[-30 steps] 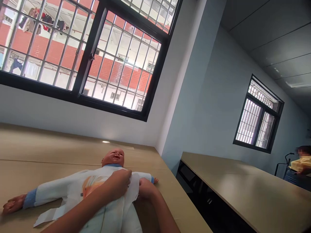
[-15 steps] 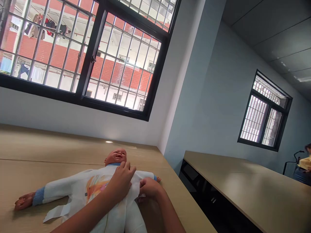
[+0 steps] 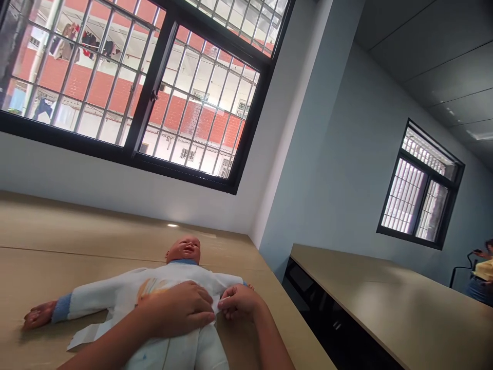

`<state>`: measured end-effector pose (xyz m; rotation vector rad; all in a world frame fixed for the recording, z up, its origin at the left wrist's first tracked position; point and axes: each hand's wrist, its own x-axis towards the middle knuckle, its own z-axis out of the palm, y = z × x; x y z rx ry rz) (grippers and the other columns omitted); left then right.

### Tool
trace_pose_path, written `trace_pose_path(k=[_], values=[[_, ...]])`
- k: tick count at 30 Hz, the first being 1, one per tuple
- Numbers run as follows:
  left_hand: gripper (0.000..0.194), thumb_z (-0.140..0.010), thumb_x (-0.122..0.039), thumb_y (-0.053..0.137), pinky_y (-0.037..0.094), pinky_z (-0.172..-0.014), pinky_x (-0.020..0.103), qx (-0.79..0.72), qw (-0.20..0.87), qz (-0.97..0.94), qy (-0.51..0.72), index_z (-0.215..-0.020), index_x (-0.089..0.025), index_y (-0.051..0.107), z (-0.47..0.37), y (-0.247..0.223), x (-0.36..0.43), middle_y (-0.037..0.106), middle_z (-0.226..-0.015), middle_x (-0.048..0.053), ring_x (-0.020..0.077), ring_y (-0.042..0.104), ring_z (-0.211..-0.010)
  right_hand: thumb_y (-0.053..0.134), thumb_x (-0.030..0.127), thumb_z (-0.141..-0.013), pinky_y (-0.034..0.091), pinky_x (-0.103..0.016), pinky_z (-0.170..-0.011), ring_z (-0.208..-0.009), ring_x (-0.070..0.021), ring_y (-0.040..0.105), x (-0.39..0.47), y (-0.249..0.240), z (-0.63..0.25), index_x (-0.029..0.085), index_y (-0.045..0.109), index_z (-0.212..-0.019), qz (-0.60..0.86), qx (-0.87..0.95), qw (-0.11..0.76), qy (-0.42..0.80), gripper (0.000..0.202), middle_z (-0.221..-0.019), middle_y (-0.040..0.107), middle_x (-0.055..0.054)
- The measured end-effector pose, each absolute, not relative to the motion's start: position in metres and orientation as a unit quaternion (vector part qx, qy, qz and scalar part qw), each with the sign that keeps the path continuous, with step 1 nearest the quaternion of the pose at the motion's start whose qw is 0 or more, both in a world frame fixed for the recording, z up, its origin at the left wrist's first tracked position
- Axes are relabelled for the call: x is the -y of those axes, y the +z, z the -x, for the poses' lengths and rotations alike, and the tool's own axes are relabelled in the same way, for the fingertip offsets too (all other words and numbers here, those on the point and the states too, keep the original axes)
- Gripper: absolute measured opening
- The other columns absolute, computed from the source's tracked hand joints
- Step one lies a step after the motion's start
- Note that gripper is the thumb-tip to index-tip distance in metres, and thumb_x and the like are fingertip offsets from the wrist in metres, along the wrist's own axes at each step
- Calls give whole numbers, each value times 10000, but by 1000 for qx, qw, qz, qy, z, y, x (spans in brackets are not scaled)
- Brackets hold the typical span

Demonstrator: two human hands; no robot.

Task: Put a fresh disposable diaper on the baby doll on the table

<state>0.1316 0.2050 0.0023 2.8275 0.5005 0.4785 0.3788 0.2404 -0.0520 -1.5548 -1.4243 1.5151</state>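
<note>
A baby doll [image 3: 188, 250] in white clothes with blue cuffs and collar lies on its back on the wooden table, arms spread. An orange print shows on its chest, partly covered. A thin white cloth [image 3: 125, 300] lies over its middle, with a loose white strip [image 3: 85, 336] sticking out at the left. Flat on the doll's belly rests my left hand [image 3: 183, 311], fingers stretched and pressing the cloth. At the doll's right-hand side in the view, my right hand [image 3: 241, 302] is closed, pinching the edge of the white cloth between thumb and fingers.
The tabletop [image 3: 31, 221] meets the wall under a barred window [image 3: 200, 103]. A second table [image 3: 370, 288] stands to the right, past a gap. A person in a yellow top [image 3: 483, 270] stands at the far right edge beside a dark curved stand.
My left hand has come down from the doll's upper chest and now lies flat on its belly. My right hand stays at the doll's side. The view has tilted slightly.
</note>
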Motion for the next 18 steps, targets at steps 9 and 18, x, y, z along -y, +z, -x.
trace_pose_path(k=[9,18], values=[[320,-993,-368,458,326,-890,432,-230,33,-963,138,-791,-243,672,-137,-6,-199,753,-895,17,253,605,-963,818,190,-631,389,-170,-452,-465,-88,577,-242,-54,-385,148,579,-622,569,534,267,565,243,-533,626,13],[248,-957,-360,537,274,-1076,610,-213,-8,-964,157,-857,-231,724,-143,-25,-208,780,-995,45,351,515,-1305,866,337,-496,333,-190,-435,-449,-84,522,-247,-62,-395,167,549,-640,554,556,259,563,387,-505,586,33]])
